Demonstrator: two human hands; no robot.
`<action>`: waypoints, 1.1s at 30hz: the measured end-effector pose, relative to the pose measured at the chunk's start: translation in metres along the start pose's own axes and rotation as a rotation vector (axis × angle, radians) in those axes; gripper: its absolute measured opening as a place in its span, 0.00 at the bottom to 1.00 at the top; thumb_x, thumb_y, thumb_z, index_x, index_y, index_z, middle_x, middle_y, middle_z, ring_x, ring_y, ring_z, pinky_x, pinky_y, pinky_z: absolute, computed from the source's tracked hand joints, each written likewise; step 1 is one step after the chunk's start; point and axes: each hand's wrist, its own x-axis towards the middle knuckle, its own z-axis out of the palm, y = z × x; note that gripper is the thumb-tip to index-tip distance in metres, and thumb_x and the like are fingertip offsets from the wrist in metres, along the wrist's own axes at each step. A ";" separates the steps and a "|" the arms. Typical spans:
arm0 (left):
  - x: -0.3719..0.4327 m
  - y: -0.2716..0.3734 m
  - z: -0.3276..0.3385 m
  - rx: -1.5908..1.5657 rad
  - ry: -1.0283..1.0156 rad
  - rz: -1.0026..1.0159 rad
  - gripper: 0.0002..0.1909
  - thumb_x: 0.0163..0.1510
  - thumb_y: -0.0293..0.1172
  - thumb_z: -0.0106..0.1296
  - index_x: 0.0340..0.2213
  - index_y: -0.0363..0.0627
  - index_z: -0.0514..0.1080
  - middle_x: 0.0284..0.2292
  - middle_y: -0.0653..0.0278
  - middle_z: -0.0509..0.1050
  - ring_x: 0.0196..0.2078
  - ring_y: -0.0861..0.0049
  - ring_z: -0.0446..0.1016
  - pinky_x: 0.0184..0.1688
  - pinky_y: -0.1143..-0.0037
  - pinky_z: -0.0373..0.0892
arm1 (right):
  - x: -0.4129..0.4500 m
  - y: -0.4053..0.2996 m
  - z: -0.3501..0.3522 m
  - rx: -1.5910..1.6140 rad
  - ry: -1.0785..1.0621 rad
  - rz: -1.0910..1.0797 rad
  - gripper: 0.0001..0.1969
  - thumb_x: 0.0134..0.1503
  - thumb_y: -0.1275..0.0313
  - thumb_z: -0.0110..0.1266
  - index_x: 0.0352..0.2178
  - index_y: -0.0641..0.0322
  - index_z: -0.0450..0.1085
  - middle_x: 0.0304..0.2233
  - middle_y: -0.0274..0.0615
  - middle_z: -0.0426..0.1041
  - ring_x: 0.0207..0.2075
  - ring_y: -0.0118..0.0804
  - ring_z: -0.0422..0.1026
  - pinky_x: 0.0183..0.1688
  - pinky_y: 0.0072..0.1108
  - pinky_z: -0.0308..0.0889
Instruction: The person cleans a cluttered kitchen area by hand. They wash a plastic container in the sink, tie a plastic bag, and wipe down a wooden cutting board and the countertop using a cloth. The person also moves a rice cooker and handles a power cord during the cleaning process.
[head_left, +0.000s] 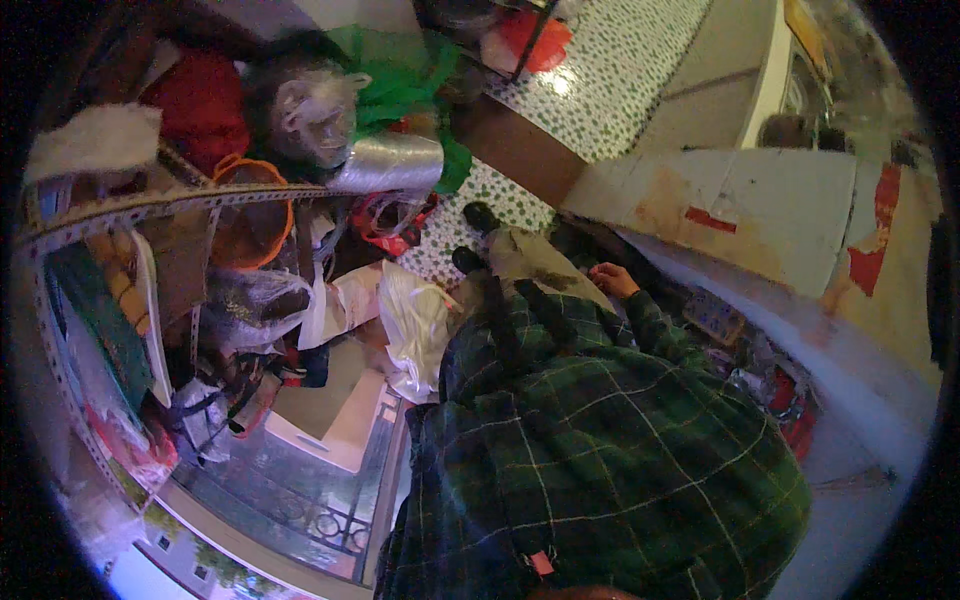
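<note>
My right hand (615, 279) hangs beside the beige trousers, at the end of a dark green plaid sleeve. Its fingers are loosely curled, and whether they hold anything is unclear. My left hand cannot be made out. By my left sleeve, a white plastic bag (411, 322) lies against other bags. Just beyond my dark shoes (480, 216) are a red bag (382, 225) with clear plastic in it and a roll of clear wrap (397, 163). Beside them is a bundle of clear plastic (315, 116), with green cloth (405, 71) behind.
At left, a perforated metal shelf frame (150, 202) surrounds an orange-rimmed bucket (247, 262), bags and boards. A large stained whitish panel (787, 202) stands at right, above clutter. Green-dotted floor (622, 67) runs away at the top. A window (300, 487) with ornamental metalwork is at lower left.
</note>
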 end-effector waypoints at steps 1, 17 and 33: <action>0.002 0.002 0.005 0.022 -0.005 -0.016 0.27 0.53 0.46 0.42 0.47 0.38 0.61 0.45 0.55 0.66 0.44 0.66 0.68 0.47 0.70 0.65 | -0.010 0.011 -0.001 0.020 0.011 0.006 0.05 0.55 0.74 0.44 0.34 0.58 0.65 0.24 0.30 0.67 0.23 0.22 0.66 0.24 0.14 0.60; 0.065 0.015 0.208 0.461 -0.103 -0.397 0.28 0.53 0.47 0.41 0.48 0.38 0.59 0.46 0.54 0.65 0.45 0.66 0.67 0.48 0.70 0.64 | -0.053 0.074 -0.022 0.314 0.224 0.011 0.13 0.54 0.63 0.50 0.37 0.60 0.66 0.26 0.36 0.69 0.22 0.25 0.67 0.20 0.17 0.62; 0.232 -0.028 0.450 1.006 -0.278 -0.343 0.12 0.49 0.35 0.48 0.31 0.39 0.68 0.25 0.65 0.71 0.24 0.78 0.71 0.25 0.79 0.68 | -0.112 0.166 0.027 1.650 0.025 -0.110 0.15 0.54 0.64 0.44 0.40 0.61 0.64 0.32 0.47 0.67 0.26 0.34 0.66 0.24 0.19 0.64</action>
